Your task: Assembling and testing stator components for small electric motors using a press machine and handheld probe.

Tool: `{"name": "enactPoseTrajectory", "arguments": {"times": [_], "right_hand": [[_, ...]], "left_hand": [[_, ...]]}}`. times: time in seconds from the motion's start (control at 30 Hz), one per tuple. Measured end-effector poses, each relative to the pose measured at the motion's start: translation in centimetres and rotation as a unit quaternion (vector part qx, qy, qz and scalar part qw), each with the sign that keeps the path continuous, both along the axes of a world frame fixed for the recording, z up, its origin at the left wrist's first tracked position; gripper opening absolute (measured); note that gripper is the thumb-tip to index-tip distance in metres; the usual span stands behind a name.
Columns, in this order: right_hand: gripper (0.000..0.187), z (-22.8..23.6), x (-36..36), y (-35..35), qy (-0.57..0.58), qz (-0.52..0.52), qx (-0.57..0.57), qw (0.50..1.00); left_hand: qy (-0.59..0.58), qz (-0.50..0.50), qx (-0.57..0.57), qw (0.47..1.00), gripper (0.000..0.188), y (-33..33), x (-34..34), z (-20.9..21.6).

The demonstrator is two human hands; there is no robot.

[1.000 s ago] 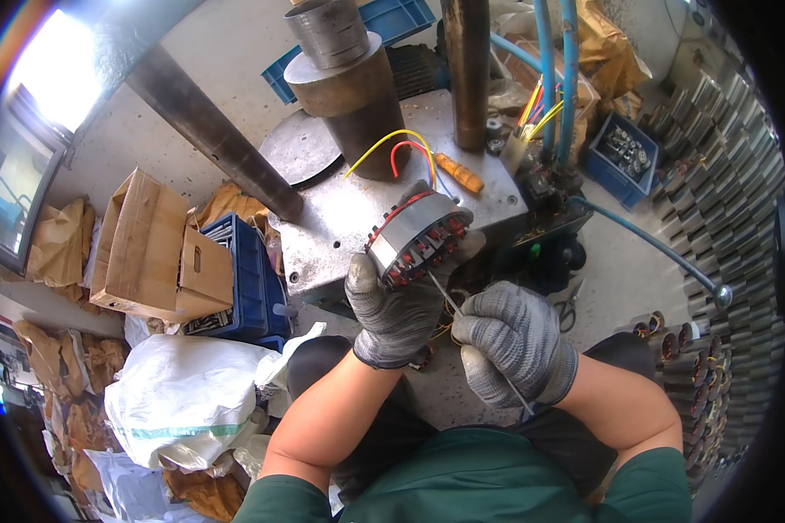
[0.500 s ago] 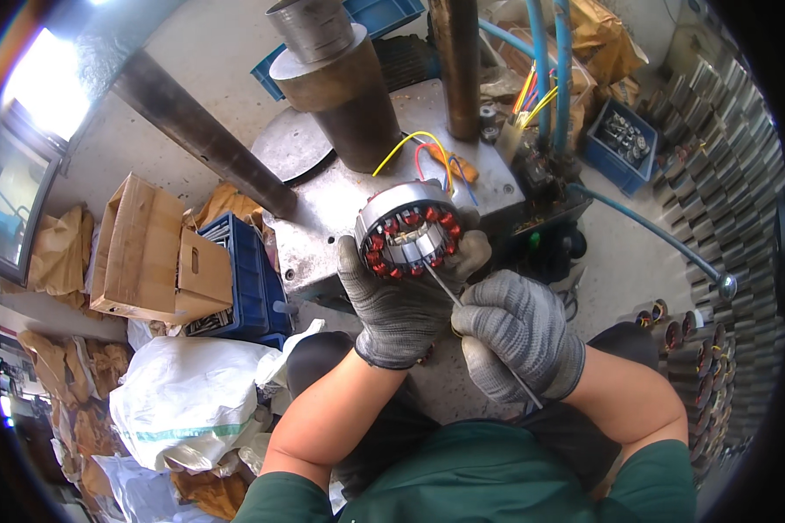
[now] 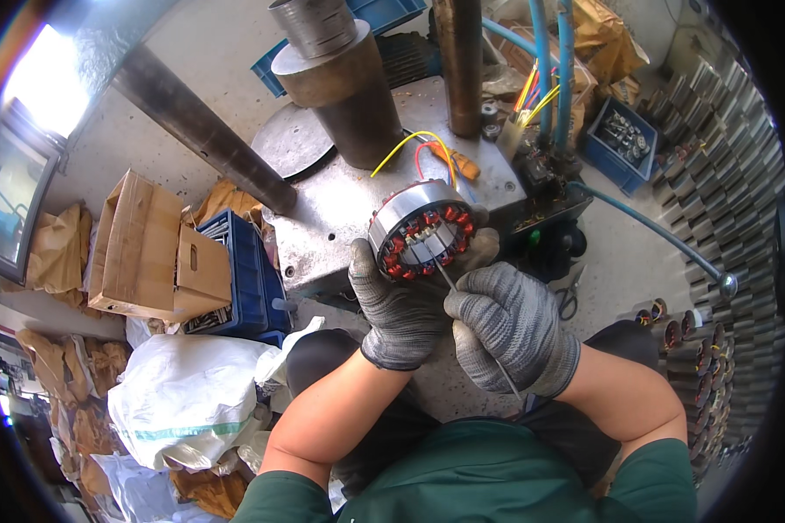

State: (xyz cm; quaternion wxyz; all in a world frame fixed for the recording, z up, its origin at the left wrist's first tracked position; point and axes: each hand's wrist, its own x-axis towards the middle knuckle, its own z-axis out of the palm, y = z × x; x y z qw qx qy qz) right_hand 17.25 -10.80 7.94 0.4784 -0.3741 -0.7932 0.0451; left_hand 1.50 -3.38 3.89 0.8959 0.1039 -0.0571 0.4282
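A ring-shaped motor stator with red copper windings is gripped in my left hand, which wears a grey knit glove. It is tilted, so its inner bore faces me. Yellow and red lead wires rise behind it. My right hand, gloved alike, is closed round a thin metal rod. The rod's upper end reaches the stator's inner edge; whether it touches a winding is unclear. Its lower end sticks out below my right fist.
Beyond my hands stands a metal press bed with thick columns and an orange-handled tool. Cardboard boxes and a blue crate stand left. Scissors lie on the floor; stacked metal cores line the right.
The stator has shifted slightly right and turned in my left hand. My right hand has moved a little up and left, still holding the rod at the stator.
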Motion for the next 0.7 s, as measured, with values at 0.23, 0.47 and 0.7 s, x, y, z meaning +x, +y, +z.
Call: {"name": "enactPoseTrajectory", "arguments": {"times": [0.23, 0.47, 0.7], "right_hand": [[0.036, -1.7, -0.5, 0.5, 0.004, 0.008, 0.010, 1.000], [0.039, -3.2, -0.9, 1.6, 0.008, 0.015, 0.035, 0.999], [0.039, -0.6, -1.3, -0.3, -0.064, 0.027, -0.025, 0.997]], "left_hand": [[0.053, 0.048, -0.060, 0.996, 0.120, 0.1, 0.3, 0.1], [0.024, 0.028, -0.062, 0.997, 0.114, 1.0, -0.1, -0.1], [0.090, 0.082, -0.129, 0.984, 0.102, 2.2, -0.6, -0.5]]}}
